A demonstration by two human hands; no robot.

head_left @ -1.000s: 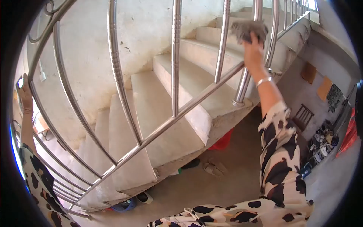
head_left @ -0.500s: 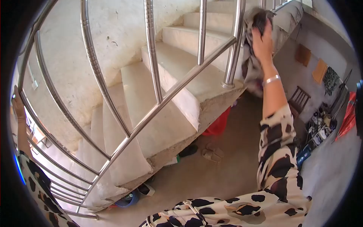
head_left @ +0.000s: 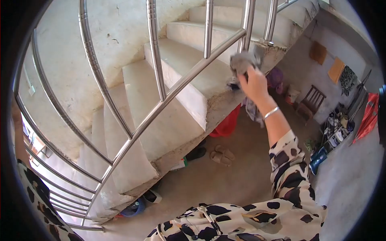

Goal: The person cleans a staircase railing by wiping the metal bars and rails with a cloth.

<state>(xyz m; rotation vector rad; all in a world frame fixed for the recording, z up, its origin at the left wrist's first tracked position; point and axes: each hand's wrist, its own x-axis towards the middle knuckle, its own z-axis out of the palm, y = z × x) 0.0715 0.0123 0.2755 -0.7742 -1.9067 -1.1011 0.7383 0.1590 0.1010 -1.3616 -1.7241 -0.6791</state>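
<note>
My right hand [head_left: 255,86] is closed on a grey rag [head_left: 244,62], which is blurred by motion. It presses the rag around the foot of a metal post [head_left: 247,28] at the outer edge of a concrete step [head_left: 183,66]. A loose part of the rag hangs below the hand, beside the step's rough edge. My left hand [head_left: 16,114] is at the dark left rim of the view, beside the curved metal handrail [head_left: 17,76]; its fingers are hidden there.
Metal balusters and a slanted lower rail [head_left: 138,130] run along the stairs. Below are a red bag [head_left: 227,122], slippers [head_left: 222,155] and a blue basin [head_left: 134,209]. A wooden chair [head_left: 311,100] and a shoe rack [head_left: 335,128] stand to the right.
My right hand has moved down and to the left with the rag, from high beside the post to its foot. The view has shifted slightly; my left hand stays at the left edge.
</note>
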